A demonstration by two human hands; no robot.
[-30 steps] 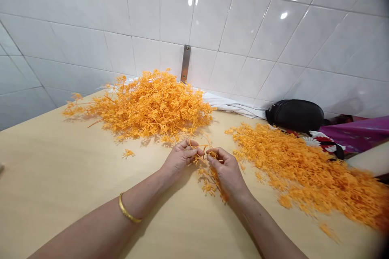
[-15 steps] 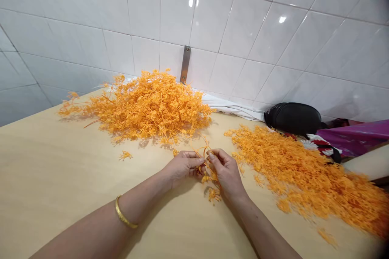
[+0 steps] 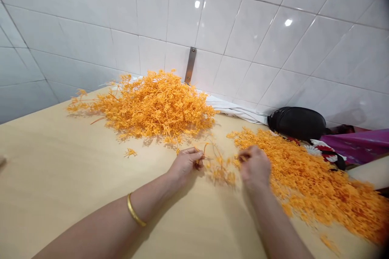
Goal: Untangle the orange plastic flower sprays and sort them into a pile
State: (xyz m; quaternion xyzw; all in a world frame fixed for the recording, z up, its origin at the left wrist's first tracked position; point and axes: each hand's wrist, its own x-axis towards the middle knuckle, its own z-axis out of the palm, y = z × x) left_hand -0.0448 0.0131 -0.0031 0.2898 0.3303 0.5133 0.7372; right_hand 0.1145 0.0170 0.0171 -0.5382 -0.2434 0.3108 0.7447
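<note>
My left hand [image 3: 187,162] is closed in a pinch around the stem of an orange artificial flower sprig [image 3: 221,170]. The sprig's small blossoms hang to the right of the fingers, blurred by motion. My right hand [image 3: 255,168] is held apart from the left, at the near edge of the right-hand pile of orange blossoms [image 3: 316,178]. Its fingers are curled in, and motion blur hides what they hold, if anything. Behind my left hand lies a larger heap of orange sprigs [image 3: 161,107], with thin stems poking out.
One loose blossom [image 3: 130,152] lies on the pale wooden table [image 3: 75,178]. Along the tiled wall [image 3: 182,12] are a white cloth [image 3: 237,109] and a black pouch [image 3: 298,122]. Purple material [image 3: 358,145] lies at the right. A blurred skin-coloured tip [image 3: 1,162] shows at the left edge.
My right hand has moved right, away from my left hand, which keeps its pinch on the sprig. The sprig's blossoms have swung right. The whole view has shifted slightly.
</note>
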